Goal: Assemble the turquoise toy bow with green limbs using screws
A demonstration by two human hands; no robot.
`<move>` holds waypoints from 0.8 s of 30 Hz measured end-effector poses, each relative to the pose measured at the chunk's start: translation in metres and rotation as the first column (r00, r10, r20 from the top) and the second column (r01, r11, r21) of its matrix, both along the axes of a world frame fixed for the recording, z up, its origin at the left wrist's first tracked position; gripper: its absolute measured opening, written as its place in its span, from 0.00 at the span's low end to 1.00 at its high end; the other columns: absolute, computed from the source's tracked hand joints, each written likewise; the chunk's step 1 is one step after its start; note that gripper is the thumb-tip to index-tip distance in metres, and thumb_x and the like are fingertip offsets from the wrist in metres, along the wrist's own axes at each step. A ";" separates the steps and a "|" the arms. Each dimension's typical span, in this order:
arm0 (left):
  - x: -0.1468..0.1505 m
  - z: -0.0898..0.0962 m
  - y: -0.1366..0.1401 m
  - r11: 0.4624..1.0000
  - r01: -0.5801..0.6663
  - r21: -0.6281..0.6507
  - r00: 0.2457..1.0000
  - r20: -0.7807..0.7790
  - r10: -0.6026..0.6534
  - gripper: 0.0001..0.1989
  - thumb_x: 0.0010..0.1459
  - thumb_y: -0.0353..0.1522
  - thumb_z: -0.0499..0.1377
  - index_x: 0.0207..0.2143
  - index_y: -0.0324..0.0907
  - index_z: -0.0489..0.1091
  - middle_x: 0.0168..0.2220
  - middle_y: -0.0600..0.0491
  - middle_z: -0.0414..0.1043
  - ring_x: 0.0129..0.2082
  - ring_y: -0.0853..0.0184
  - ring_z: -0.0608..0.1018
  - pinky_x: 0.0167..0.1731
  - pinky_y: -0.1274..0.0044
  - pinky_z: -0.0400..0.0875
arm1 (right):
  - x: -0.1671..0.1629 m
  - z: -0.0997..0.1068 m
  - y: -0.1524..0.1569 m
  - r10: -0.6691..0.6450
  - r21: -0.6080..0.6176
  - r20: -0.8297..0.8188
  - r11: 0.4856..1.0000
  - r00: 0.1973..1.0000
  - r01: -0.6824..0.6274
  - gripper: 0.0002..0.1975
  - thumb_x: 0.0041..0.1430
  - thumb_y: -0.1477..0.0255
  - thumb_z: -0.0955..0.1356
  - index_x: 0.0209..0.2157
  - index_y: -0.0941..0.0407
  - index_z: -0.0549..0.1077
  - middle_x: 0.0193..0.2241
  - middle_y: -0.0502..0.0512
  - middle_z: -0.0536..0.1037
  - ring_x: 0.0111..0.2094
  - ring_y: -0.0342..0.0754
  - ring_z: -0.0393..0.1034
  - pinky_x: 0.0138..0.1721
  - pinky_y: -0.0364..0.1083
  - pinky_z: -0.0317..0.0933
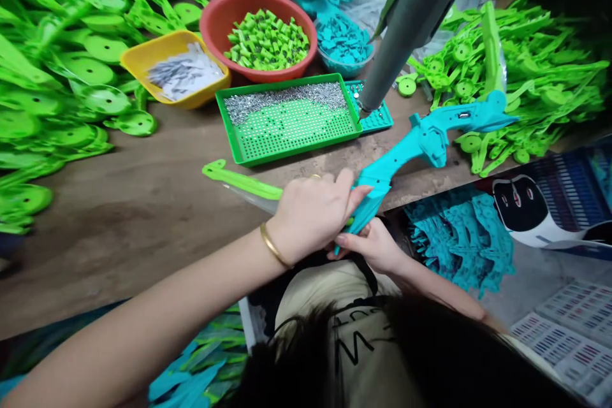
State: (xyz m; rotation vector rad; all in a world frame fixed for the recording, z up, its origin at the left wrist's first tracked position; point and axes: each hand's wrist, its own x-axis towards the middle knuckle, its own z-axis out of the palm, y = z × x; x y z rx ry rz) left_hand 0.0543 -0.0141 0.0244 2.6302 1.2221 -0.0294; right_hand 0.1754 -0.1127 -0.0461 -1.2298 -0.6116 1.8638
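A turquoise plastic toy bow handle [392, 159] slants up to the right from between my hands. My left hand [310, 210], a gold bangle on its wrist, is closed over the handle's lower end with the thumb along it. From under that hand a green bow limb [248, 183] sticks out to the left. Below, my right hand [375, 245] pinches the handle's lower tip between thumb and fingers. Another green limb [491, 44] rises at the handle's far end; whether it is joined there I cannot tell. My fingers hide the joint between them.
A green perforated tray [287, 153] of screws lies ahead, under a hanging grey screwdriver [401, 32]. Behind stand a red bowl [210, 29] of green pieces, a yellow container [186, 102] and a bowl of turquoise parts [344, 44]. Green parts [90, 70] heap up at both sides.
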 end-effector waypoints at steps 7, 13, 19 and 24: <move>-0.011 0.007 0.024 0.834 0.546 0.079 0.826 0.116 -0.552 0.23 0.66 0.43 0.41 0.31 0.42 0.70 0.22 0.49 0.73 0.20 0.64 0.75 0.23 0.74 0.62 | 0.019 0.021 -0.021 0.135 -0.032 -0.203 0.989 0.970 -0.144 0.20 0.44 0.63 0.78 0.35 0.60 0.74 0.27 0.56 0.83 0.26 0.47 0.78 0.30 0.44 0.73; -0.020 0.009 0.027 0.784 0.513 0.351 0.694 0.367 -0.619 0.19 0.63 0.42 0.48 0.31 0.41 0.72 0.33 0.45 0.77 0.33 0.61 0.78 0.35 0.69 0.71 | 0.021 0.022 -0.027 0.115 0.018 -0.247 0.993 0.962 -0.115 0.18 0.49 0.61 0.75 0.36 0.60 0.75 0.26 0.56 0.82 0.23 0.46 0.77 0.25 0.43 0.71; -0.037 -0.017 -0.044 0.930 0.077 0.360 0.663 0.679 -0.317 0.10 0.55 0.38 0.61 0.35 0.40 0.73 0.54 0.41 0.71 0.58 0.53 0.67 0.58 0.59 0.61 | 0.008 0.019 -0.018 0.037 0.102 -0.095 0.994 0.995 -0.028 0.16 0.47 0.60 0.76 0.29 0.60 0.77 0.24 0.52 0.79 0.26 0.44 0.75 0.31 0.42 0.70; -0.029 -0.037 -0.085 0.973 -0.184 0.139 0.693 0.721 0.028 0.15 0.56 0.35 0.61 0.45 0.40 0.73 0.61 0.39 0.63 0.63 0.48 0.60 0.60 0.54 0.55 | 0.001 0.017 -0.011 0.047 0.066 -0.120 0.997 0.992 -0.040 0.15 0.47 0.62 0.76 0.29 0.59 0.76 0.21 0.49 0.77 0.22 0.41 0.71 0.28 0.40 0.68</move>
